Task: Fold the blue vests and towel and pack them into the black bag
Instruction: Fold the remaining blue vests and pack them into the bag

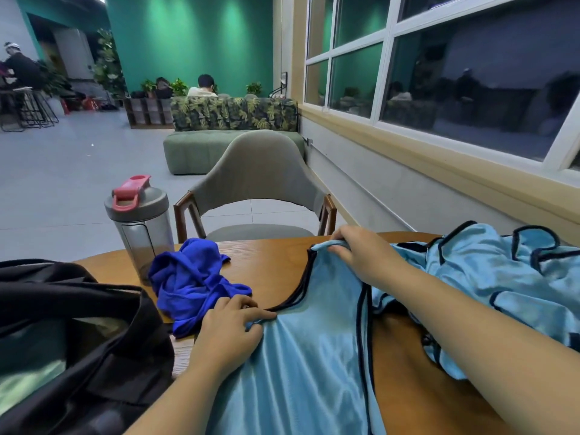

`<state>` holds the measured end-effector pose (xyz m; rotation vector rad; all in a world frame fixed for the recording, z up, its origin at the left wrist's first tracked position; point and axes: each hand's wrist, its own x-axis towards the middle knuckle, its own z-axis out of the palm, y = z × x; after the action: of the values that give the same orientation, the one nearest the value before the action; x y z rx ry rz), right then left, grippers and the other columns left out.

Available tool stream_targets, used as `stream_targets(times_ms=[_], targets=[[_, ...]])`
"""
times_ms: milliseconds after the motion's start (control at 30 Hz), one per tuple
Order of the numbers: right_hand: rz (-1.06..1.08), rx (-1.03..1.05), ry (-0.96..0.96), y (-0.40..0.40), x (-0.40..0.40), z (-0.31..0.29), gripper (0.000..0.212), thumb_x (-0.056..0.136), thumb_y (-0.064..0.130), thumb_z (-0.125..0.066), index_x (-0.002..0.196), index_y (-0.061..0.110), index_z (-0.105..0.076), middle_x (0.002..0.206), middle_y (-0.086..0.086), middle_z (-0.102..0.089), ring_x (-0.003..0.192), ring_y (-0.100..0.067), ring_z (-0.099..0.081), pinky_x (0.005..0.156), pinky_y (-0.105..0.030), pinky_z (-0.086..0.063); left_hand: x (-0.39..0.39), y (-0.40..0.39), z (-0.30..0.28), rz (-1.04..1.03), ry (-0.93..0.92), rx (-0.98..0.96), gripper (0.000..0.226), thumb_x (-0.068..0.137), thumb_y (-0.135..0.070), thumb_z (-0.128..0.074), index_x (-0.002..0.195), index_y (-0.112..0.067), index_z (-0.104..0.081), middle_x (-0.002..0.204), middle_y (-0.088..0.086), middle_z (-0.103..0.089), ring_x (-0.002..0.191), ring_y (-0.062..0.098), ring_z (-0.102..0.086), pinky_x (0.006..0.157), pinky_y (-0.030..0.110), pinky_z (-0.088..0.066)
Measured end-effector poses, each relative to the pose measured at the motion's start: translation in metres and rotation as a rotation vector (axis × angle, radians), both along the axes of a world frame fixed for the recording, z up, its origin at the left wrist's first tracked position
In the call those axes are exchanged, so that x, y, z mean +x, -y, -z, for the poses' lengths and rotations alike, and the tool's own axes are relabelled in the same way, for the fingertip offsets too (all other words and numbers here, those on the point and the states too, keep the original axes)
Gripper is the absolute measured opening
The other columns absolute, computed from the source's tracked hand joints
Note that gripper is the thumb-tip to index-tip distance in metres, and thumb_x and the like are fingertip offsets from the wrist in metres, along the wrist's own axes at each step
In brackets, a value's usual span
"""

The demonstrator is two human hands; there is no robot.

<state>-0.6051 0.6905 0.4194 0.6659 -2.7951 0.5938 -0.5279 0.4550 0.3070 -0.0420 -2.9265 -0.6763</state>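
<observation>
Light-blue vest point(314, 356) lies spread at lower centre of the wooden table point(270, 265); the left hand point(232, 328) pinches one shoulder strap, the right hand point(364, 255) curls round the other. Crumpled royal-blue towel point(191, 284) sits beside the open black bag point(94, 356) at lower left.

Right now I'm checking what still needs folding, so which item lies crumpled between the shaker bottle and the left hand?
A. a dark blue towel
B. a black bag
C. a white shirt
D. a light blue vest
A: the dark blue towel sits bunched on the table, just in front of the shaker bottle and beside the left hand.
</observation>
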Motion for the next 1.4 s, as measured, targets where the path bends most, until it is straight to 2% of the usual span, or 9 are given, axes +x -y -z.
stream_targets(times_ms=[167,300,400,700,767,900,1033,1233,1400], targets=[[-0.152,-0.073,0.035,-0.001,0.049,-0.011,0.007,0.092,0.030,-0.061,0.090,0.026,-0.056,0.088,0.009,-0.060,0.080,-0.010,-0.054,0.072,-0.028,-0.046,0.003,-0.002,-0.002,-0.010,-0.009,0.040,0.036,0.088,-0.026,-0.048,0.104,-0.056,-0.061,0.109,-0.028,-0.042,0.104,0.002,-0.031,0.088,0.025,-0.022],[-0.264,-0.118,0.222,-0.003,0.084,-0.011,0.013,0.088,0.031,-0.067,0.082,0.036,-0.056,0.072,0.017,-0.059,0.063,0.000,-0.050,0.059,-0.016,-0.040,0.002,0.000,-0.001,-0.054,-0.033,0.131,0.033,0.085,-0.023,-0.052,0.088,-0.056,-0.057,0.109,-0.026,-0.050,0.108,0.005,-0.038,0.093,0.028,-0.028],[-0.313,-0.103,0.332,-0.004,0.101,-0.005,0.017,0.086,0.032,-0.070,0.080,0.041,-0.056,0.072,0.029,-0.058,0.064,0.004,-0.050,0.060,-0.012,-0.037,0.000,0.000,0.001,-0.062,-0.041,0.104,0.030,0.085,-0.022,-0.052,0.098,-0.046,-0.064,0.112,-0.023,-0.052,0.110,0.008,-0.039,0.093,0.028,-0.029],[-0.418,0.103,0.575,0.001,0.127,0.022,0.020,0.087,0.037,-0.069,0.104,0.027,-0.069,0.080,0.021,-0.059,0.074,0.004,-0.052,0.067,-0.011,-0.041,-0.001,0.001,0.002,-0.069,-0.076,0.137,0.023,0.086,-0.018,-0.053,0.094,-0.035,-0.065,0.109,-0.018,-0.057,0.108,0.011,-0.045,0.093,0.030,-0.034],[-0.366,0.067,0.622,-0.001,0.123,0.022,0.018,0.087,0.040,-0.068,0.099,0.027,-0.070,0.082,0.019,-0.064,0.073,0.005,-0.054,0.068,-0.013,-0.044,-0.001,0.002,0.003,-0.061,-0.074,0.156,0.023,0.086,-0.017,-0.053,0.089,-0.038,-0.061,0.105,-0.018,-0.057,0.106,0.010,-0.045,0.093,0.031,-0.035],[-0.067,-0.012,0.415,-0.012,0.096,0.036,0.019,0.090,0.041,-0.061,0.104,0.028,-0.062,0.104,0.014,-0.060,0.091,0.000,-0.056,0.084,-0.022,-0.050,-0.001,0.003,0.003,-0.064,-0.103,0.201,0.025,0.086,-0.010,-0.051,0.084,-0.035,-0.056,0.098,-0.013,-0.057,0.102,0.011,-0.047,0.091,0.030,-0.037],[0.112,0.036,0.596,-0.022,0.081,0.052,0.064,0.083,0.052,-0.066,0.135,0.024,-0.042,0.131,0.007,-0.048,0.116,-0.009,-0.050,0.088,-0.021,-0.042,-0.002,0.005,0.005,-0.069,-0.127,0.261,0.038,0.082,0.000,-0.047,0.073,-0.036,-0.051,0.088,-0.011,-0.057,0.092,0.014,-0.049,0.081,0.030,-0.040],[0.128,-0.033,0.762,-0.030,0.068,0.058,0.063,0.068,0.050,-0.080,0.113,0.009,-0.066,0.116,-0.015,-0.064,0.108,-0.027,-0.062,0.101,-0.045,-0.045,-0.006,0.010,0.009,-0.098,-0.162,0.295,0.044,0.080,0.008,-0.047,0.065,-0.033,-0.050,0.081,-0.007,-0.057,0.089,0.019,-0.051,0.073,0.026,-0.033],[0.077,-0.196,0.764,-0.030,0.050,0.070,0.036,0.075,0.041,-0.079,0.105,0.024,-0.070,0.102,0.004,-0.072,0.095,-0.014,-0.067,0.094,-0.039,-0.052,-0.009,0.012,0.011,-0.139,-0.184,0.290,0.047,0.081,0.009,-0.045,0.063,-0.033,-0.052,0.089,-0.002,-0.060,0.094,0.022,-0.053,0.077,0.026,-0.033]])
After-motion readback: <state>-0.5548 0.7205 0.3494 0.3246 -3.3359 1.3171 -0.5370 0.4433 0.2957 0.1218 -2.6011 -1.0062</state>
